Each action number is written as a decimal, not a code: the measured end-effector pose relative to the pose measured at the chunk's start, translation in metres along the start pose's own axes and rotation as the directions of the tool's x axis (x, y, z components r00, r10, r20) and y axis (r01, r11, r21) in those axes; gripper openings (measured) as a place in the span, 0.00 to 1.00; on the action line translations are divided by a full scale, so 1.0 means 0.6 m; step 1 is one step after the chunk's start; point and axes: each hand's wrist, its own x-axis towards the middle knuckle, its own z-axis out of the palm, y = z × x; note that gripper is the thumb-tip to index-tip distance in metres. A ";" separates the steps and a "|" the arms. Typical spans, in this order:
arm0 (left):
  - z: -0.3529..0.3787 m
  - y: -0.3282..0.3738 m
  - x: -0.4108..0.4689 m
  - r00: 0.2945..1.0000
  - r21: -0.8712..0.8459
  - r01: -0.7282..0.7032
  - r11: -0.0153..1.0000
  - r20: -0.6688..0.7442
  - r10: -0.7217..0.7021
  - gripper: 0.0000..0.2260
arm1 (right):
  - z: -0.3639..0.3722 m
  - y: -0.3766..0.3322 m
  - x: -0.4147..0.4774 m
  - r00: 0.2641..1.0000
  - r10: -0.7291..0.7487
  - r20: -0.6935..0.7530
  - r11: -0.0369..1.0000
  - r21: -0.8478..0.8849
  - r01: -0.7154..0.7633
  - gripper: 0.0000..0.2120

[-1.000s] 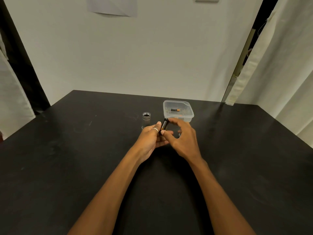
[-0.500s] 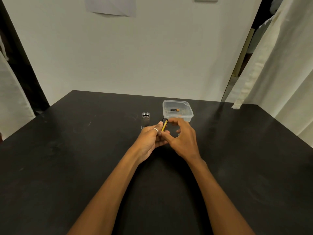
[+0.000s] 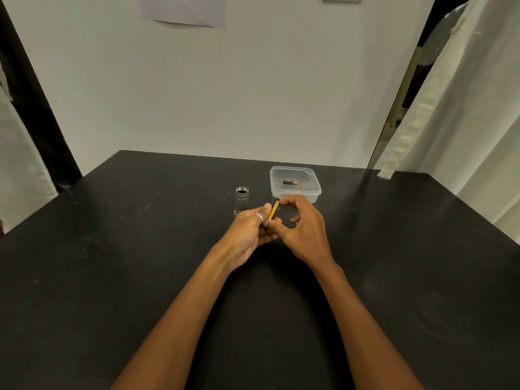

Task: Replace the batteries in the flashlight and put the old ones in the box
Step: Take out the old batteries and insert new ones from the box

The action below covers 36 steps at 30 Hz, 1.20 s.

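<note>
On the desk [image 3: 118,249] left of centre, the flashlight tube [image 3: 241,199] stands upright, open end up, apart from my hands. Next right, my left hand [image 3: 251,230] is clenched round the lower end of a yellow battery [image 3: 273,210]; it may sit in a black holder, too small to tell. My right hand [image 3: 305,229] pinches the battery's top end with fingertips [image 3: 282,203]. A second ago that piece looked mostly dark; now the yellow side faces up, so I've turned or slid it a bit between both hands. I judge I'm working a battery in or out of the holder, flashlight not yet refilled. Behind my right hand, the clear box [image 3: 316,183] holds one old battery [image 3: 290,182] already; same spot as before.
</note>
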 end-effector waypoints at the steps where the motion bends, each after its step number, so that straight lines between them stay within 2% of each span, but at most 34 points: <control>1: 0.001 0.000 0.000 1.000 0.002 -0.001 1.000 -0.002 0.001 0.13 | 0.000 0.001 0.000 1.000 0.001 -0.001 1.000 0.003 -0.001 0.20; 17: 0.003 0.001 0.001 1.000 0.002 -0.007 1.000 -0.031 0.007 0.13 | 0.005 -0.001 -0.001 0.999 0.010 -0.034 1.000 -0.001 -0.010 0.19; 24: -0.004 0.000 0.006 1.000 -0.035 0.011 0.999 -0.024 -0.011 0.14 | -0.001 -0.002 -0.002 0.999 -0.045 -0.001 0.999 0.004 0.045 0.16; 30: -0.007 -0.004 0.007 1.000 0.011 0.001 1.000 -0.017 -0.001 0.18 | -0.006 -0.008 -0.007 0.990 -0.138 0.007 0.984 -0.110 0.138 0.14; 36: -0.005 -0.006 0.009 1.000 0.042 -0.007 0.999 -0.026 0.008 0.14 | -0.012 -0.013 -0.010 0.980 -0.187 0.066 0.944 -0.266 0.198 0.18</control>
